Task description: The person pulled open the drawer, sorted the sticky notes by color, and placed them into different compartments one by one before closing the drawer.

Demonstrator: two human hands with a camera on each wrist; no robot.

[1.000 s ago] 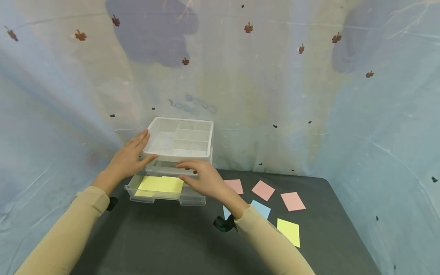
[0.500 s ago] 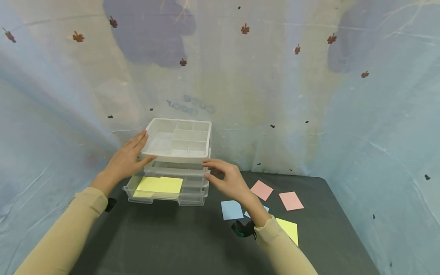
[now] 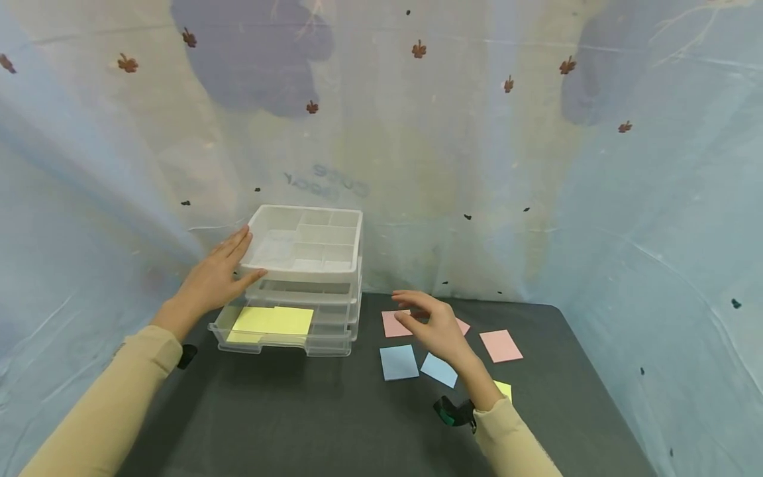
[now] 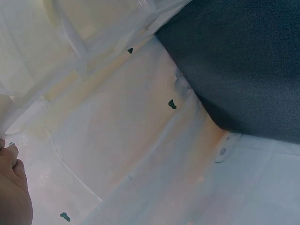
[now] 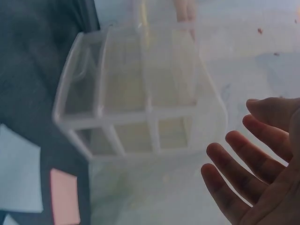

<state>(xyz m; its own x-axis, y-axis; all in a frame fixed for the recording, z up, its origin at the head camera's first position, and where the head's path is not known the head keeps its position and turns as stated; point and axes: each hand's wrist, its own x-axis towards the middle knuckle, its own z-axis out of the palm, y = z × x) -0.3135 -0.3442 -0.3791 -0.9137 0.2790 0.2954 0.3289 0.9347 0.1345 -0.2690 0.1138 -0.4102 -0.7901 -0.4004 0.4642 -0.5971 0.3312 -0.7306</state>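
A clear plastic drawer unit with a white compartment tray on top stands at the table's back left. Its lowest drawer is pulled out and contains yellow sticky notes. My left hand rests against the tray's left edge, fingers straight and thumb at the front corner. To the right of the unit, my right hand hovers over the sticky notes with relaxed fingers, holding nothing. The right wrist view shows that hand spread apart from the unit.
On the dark table lie pink notes, blue notes and a yellow note partly behind my right arm. Another pink note is partly covered by my right hand. A patterned curtain hangs close behind the unit.
My right hand has moved right, from in front of the drawer unit to above the loose notes. My left hand stays on the tray; the view has shifted slightly.
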